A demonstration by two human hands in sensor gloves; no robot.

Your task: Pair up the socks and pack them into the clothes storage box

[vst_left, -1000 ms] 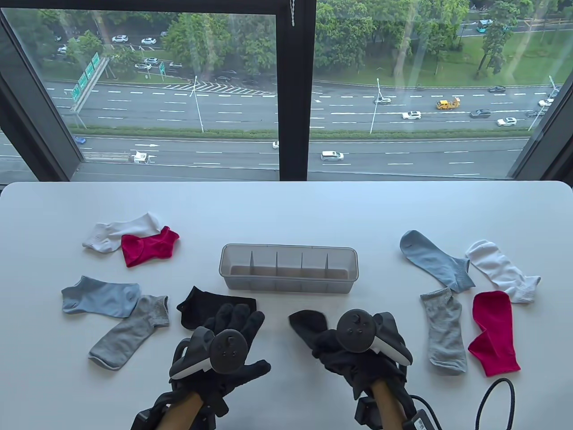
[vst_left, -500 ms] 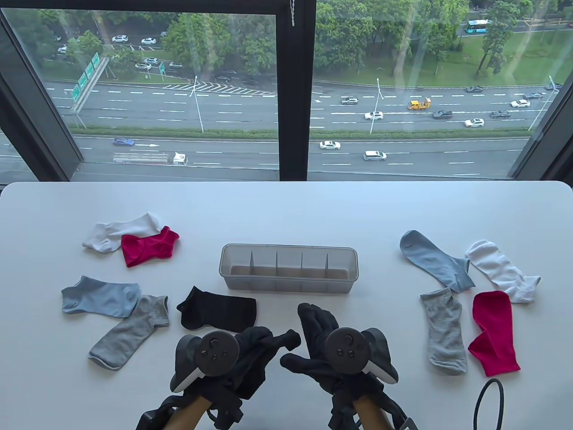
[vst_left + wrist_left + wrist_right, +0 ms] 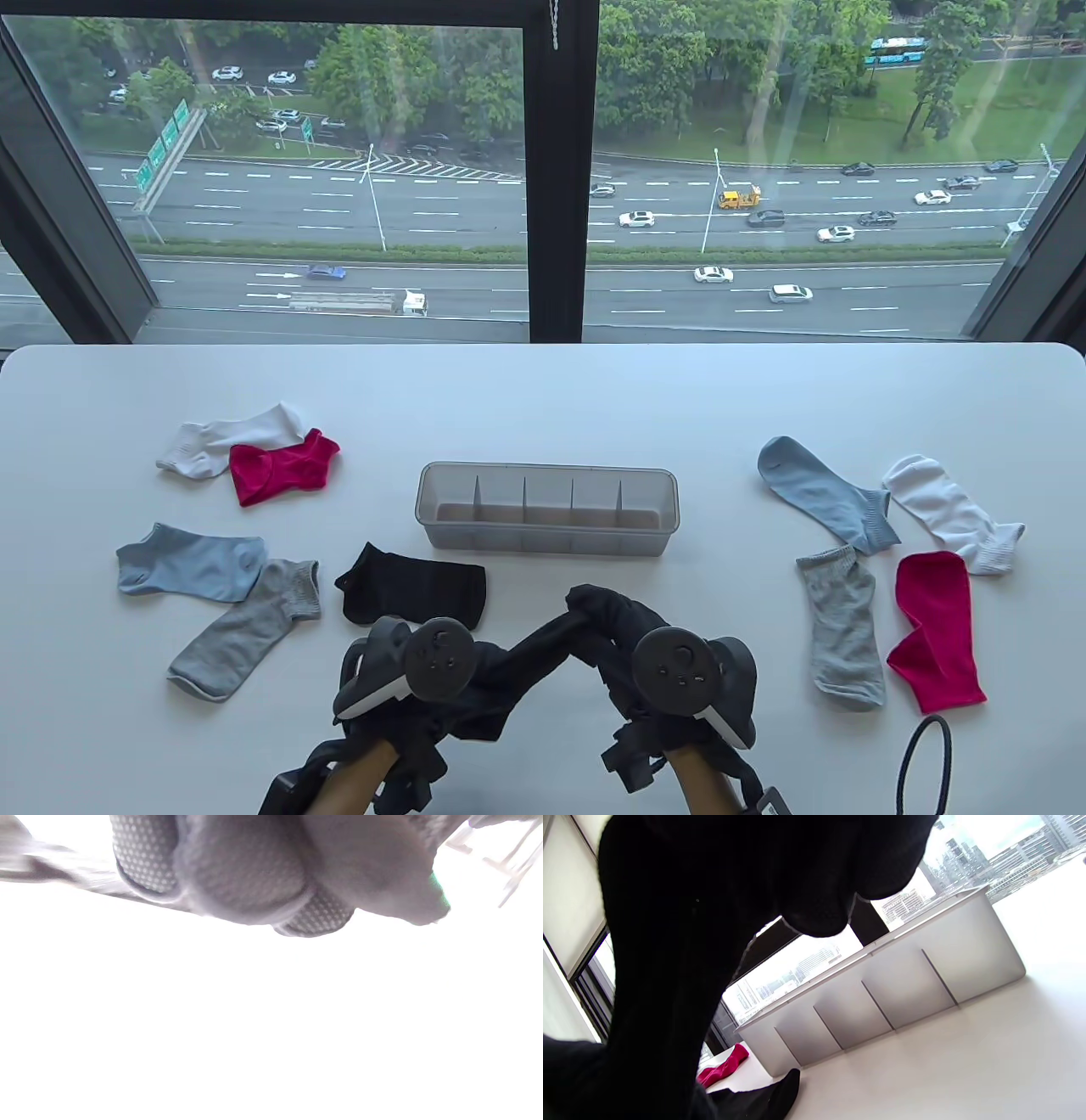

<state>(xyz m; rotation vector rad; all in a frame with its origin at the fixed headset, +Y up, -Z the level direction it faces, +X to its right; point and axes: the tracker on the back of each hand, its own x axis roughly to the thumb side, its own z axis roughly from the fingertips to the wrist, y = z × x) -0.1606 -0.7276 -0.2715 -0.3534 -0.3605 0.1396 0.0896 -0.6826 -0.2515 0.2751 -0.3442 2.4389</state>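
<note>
A black sock (image 3: 543, 638) hangs stretched between my two hands above the table's near edge. My left hand (image 3: 471, 683) grips its lower end and my right hand (image 3: 604, 624) grips its raised end. In the right wrist view the held black sock (image 3: 683, 942) fills the left side. A second black sock (image 3: 416, 590) lies flat just beyond my left hand. The grey divided storage box (image 3: 547, 468) stands behind it, seen close in the right wrist view as the box (image 3: 903, 984). The left wrist view is washed out, with only blurred gloved fingers (image 3: 254, 878).
On the left lie a white sock (image 3: 225, 435), a red sock (image 3: 280, 469), a blue sock (image 3: 187, 564) and a grey sock (image 3: 246, 624). On the right lie a blue sock (image 3: 827, 492), white sock (image 3: 950, 509), grey sock (image 3: 840, 628) and red sock (image 3: 933, 628). A black cable (image 3: 920, 747) loops at the near right.
My left hand left the black sock on the table and took hold of the one in my right hand. That sock is now pulled out between both hands.
</note>
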